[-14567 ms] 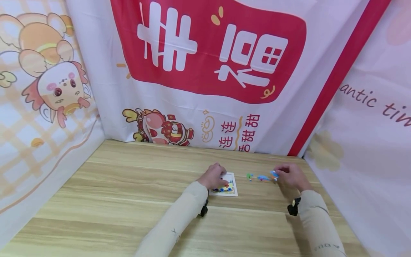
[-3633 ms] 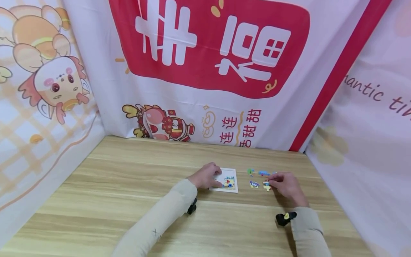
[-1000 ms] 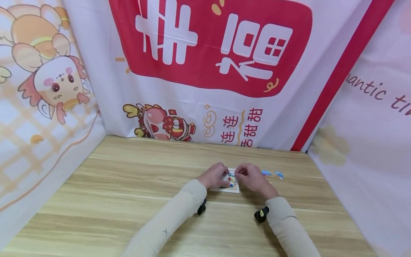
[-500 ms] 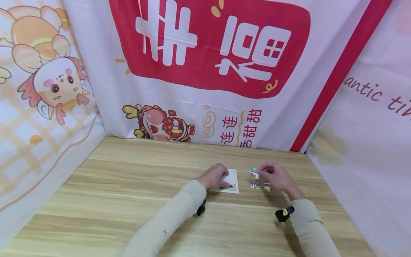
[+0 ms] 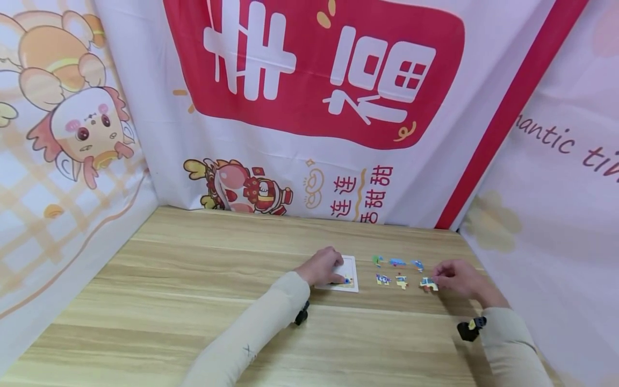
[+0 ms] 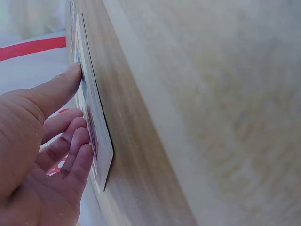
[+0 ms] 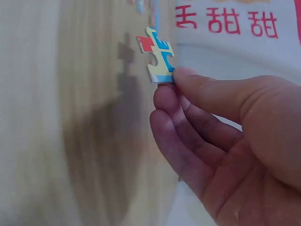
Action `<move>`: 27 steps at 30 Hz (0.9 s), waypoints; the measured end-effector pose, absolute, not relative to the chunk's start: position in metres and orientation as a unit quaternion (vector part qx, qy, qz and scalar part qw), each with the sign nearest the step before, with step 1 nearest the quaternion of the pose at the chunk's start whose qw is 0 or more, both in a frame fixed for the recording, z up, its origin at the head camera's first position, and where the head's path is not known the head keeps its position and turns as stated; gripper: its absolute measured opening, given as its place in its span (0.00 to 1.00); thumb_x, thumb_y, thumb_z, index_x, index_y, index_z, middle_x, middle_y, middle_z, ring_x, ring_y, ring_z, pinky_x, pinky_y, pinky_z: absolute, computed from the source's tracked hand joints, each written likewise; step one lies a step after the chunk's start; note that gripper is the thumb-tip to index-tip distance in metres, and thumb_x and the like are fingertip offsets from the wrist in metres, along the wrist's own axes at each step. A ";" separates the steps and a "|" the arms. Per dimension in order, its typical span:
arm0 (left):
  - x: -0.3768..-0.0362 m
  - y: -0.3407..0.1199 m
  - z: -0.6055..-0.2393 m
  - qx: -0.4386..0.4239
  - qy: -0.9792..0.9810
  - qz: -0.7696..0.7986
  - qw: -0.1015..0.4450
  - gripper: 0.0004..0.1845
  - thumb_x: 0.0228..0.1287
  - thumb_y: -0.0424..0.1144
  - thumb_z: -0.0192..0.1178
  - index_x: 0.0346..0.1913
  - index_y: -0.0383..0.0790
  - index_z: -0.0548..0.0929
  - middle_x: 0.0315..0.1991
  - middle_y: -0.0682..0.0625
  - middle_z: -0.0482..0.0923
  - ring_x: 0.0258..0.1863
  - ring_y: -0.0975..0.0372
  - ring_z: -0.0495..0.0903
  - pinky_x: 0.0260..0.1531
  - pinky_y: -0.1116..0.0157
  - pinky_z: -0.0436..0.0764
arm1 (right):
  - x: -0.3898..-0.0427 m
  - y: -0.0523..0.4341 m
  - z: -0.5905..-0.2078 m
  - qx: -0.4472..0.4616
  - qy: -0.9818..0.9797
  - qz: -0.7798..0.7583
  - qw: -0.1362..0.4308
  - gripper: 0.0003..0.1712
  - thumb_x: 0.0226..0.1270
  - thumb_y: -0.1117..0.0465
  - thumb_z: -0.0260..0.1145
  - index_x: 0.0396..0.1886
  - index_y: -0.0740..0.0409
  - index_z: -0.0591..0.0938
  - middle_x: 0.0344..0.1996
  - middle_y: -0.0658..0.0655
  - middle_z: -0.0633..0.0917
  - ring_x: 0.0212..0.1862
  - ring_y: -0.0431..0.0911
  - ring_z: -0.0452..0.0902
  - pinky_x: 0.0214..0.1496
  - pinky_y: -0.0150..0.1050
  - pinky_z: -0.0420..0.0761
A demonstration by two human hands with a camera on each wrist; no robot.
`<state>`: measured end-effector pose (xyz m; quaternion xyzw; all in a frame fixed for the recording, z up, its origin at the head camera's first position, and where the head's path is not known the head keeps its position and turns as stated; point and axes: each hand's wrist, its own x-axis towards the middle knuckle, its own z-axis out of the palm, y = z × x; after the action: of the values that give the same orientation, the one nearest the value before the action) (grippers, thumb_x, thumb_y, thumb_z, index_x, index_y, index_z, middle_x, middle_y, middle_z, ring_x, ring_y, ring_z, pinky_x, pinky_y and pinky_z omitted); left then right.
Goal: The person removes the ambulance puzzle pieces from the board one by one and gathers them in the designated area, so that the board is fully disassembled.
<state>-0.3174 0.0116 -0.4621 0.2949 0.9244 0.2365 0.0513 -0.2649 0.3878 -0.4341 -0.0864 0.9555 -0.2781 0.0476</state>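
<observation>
A small white puzzle board (image 5: 351,267) lies flat on the wooden table (image 5: 193,279). My left hand (image 5: 333,270) rests on its left part, thumb on the board's edge (image 6: 96,127) and fingers (image 6: 75,150) on its face. Several colourful loose pieces (image 5: 397,262) lie in two short rows right of the board. At the right end of the nearer row my right hand (image 5: 442,276) pinches a puzzle piece (image 5: 427,284) between thumb and fingers; the right wrist view shows this red, blue and yellow piece (image 7: 157,55) just above the table.
Printed cloth walls (image 5: 309,107) enclose the table at the back, left and right; the right wall (image 5: 546,215) stands close behind my right hand. Bare wood spreads to the left and front of the board.
My right hand has carried the puzzle piece from beside the board rightwards to the far end of the nearer row. The left hand stays on the board.
</observation>
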 end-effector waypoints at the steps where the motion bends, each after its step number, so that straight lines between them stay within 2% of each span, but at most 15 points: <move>1: -0.317 0.011 -0.462 0.294 0.925 0.237 0.052 0.25 0.53 0.47 0.72 0.52 0.38 0.82 0.45 0.49 0.78 0.43 0.63 0.76 0.51 0.67 0.77 | -0.265 0.390 -0.437 -0.078 0.956 -0.278 0.057 0.05 0.65 0.64 0.64 0.37 0.62 0.83 0.31 0.57 0.85 0.33 0.42 0.79 0.34 0.33 0.79; 4: -0.318 0.012 -0.463 0.290 0.925 0.238 0.054 0.26 0.53 0.47 0.72 0.53 0.38 0.82 0.45 0.50 0.78 0.43 0.63 0.76 0.51 0.68 0.77 | -0.266 0.392 -0.444 -0.063 0.957 -0.274 0.067 0.06 0.67 0.63 0.63 0.39 0.61 0.82 0.33 0.56 0.85 0.35 0.43 0.78 0.35 0.34 0.79; 13: -0.316 0.014 -0.462 0.299 0.925 0.230 0.046 0.25 0.54 0.48 0.71 0.52 0.38 0.83 0.44 0.49 0.78 0.42 0.63 0.75 0.49 0.68 0.77 | -0.270 0.384 -0.451 -0.029 0.968 -0.243 0.053 0.07 0.68 0.61 0.63 0.41 0.57 0.84 0.35 0.54 0.84 0.38 0.46 0.75 0.35 0.36 0.76; 22: -0.316 0.013 -0.461 0.295 0.924 0.236 0.055 0.25 0.55 0.47 0.71 0.54 0.38 0.82 0.46 0.49 0.77 0.43 0.63 0.75 0.50 0.67 0.76 | -0.277 0.379 -0.454 -0.043 0.974 -0.220 0.032 0.04 0.66 0.61 0.65 0.37 0.53 0.85 0.36 0.52 0.85 0.41 0.46 0.76 0.50 0.46 0.79; 27: -0.316 0.011 -0.461 0.297 0.926 0.225 0.059 0.25 0.57 0.49 0.69 0.55 0.39 0.81 0.46 0.50 0.77 0.43 0.64 0.73 0.50 0.68 0.76 | -0.279 0.375 -0.452 -0.063 0.973 -0.220 0.014 0.04 0.66 0.62 0.65 0.36 0.56 0.85 0.34 0.52 0.86 0.39 0.44 0.77 0.46 0.43 0.79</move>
<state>-0.3162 0.0112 -0.4614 0.2970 0.9261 0.2250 0.0588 -0.2792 0.3754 -0.4520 -0.0631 0.9735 -0.2195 0.0136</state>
